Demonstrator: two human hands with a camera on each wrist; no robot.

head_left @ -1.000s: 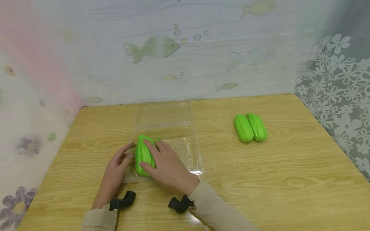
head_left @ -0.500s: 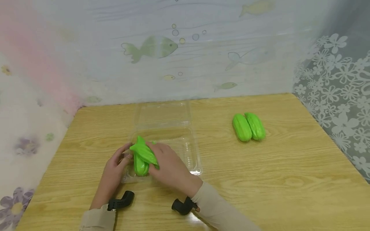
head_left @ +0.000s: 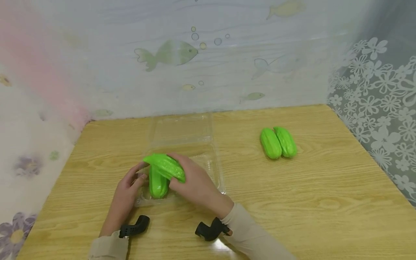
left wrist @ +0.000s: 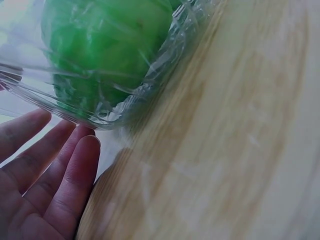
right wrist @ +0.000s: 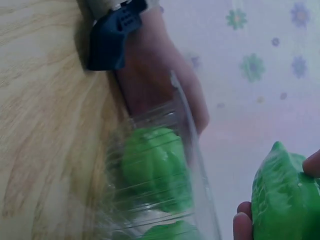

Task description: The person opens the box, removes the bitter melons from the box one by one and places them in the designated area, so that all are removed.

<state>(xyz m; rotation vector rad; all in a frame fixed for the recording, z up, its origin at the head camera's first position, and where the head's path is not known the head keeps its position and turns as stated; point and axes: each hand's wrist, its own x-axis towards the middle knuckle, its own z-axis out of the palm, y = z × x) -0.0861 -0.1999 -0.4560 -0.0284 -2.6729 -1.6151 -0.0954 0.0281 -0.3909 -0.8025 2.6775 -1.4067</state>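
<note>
Head view: right hand is gripping a ribbed green gourd, its right end partly hidden, over a second gourd lying in the left of an open clear plastic clamshell on the wood-grain table; two more gourds are resting well to the right, before a fish-print wall. Left wrist view: left hand, holding nothing, is touching the clamshell with extended fingers, the gourd inside blurring and running off the top. Right wrist view: the held gourd is running off frame, another gourd is only partly showing in the clamshell, a flower-print wall standing behind.
</note>
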